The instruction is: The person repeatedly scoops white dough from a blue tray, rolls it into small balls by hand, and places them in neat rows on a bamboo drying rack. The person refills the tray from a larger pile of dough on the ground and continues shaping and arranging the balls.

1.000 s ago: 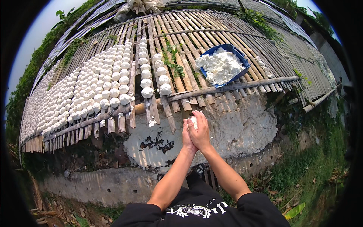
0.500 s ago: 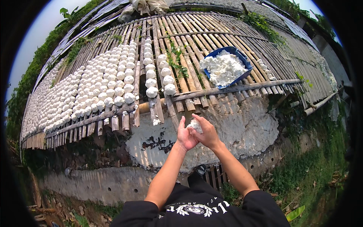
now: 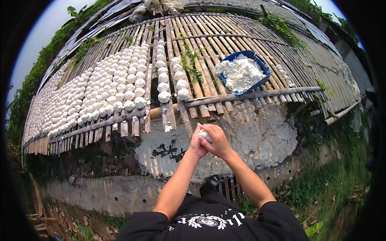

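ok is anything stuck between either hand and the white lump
Nothing visible: the left hand and right hand are pressed directly around the white lump. The inner palms are hidden, so contact there can't be checked.

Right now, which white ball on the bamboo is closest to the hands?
The front ball in the first row left of the blue tub; others on the bamboo sit farther from the left hand and right hand.

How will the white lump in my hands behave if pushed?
The white lump may crumble, since the similar heap in the blue tub looks clumpy. It's probably light: the left hand and right hand nearly cover it.
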`<state>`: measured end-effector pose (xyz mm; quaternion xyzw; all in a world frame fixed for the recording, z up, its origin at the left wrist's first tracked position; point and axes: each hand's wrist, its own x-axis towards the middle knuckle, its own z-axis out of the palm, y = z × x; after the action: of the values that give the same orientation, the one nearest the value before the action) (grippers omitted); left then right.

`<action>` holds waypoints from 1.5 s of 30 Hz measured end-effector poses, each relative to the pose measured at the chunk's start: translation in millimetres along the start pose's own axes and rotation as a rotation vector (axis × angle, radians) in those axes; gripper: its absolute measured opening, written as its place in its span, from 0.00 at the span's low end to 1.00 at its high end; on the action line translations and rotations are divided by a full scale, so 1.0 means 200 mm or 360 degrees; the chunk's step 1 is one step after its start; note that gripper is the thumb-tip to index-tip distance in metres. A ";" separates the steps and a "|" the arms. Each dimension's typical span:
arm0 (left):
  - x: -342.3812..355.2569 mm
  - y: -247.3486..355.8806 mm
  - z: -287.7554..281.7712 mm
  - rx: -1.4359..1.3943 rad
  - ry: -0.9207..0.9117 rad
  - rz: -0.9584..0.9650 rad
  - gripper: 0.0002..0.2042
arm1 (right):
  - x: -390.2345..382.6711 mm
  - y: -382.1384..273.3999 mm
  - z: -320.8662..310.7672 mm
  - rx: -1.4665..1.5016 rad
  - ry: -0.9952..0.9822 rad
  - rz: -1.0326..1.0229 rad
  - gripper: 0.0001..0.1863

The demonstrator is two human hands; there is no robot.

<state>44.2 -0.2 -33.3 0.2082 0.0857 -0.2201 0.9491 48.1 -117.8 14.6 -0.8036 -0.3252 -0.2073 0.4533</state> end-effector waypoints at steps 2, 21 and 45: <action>0.02 -0.04 0.00 0.0128 0.0151 0.0220 0.37 | 0.00 -0.03 0.02 0.0096 0.0173 0.0330 0.25; 0.09 -0.02 -0.06 -0.0291 0.0030 -0.0153 0.25 | 0.04 0.01 0.01 0.0037 -0.0006 0.0169 0.21; 0.13 0.03 -0.05 -0.0119 0.0045 0.0037 0.33 | 0.12 0.06 0.00 0.0023 -0.0088 0.0128 0.19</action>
<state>69.3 0.2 -46.8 0.1768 0.1048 -0.2028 0.9574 73.3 -114.4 23.4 -0.8182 -0.3063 -0.1643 0.4579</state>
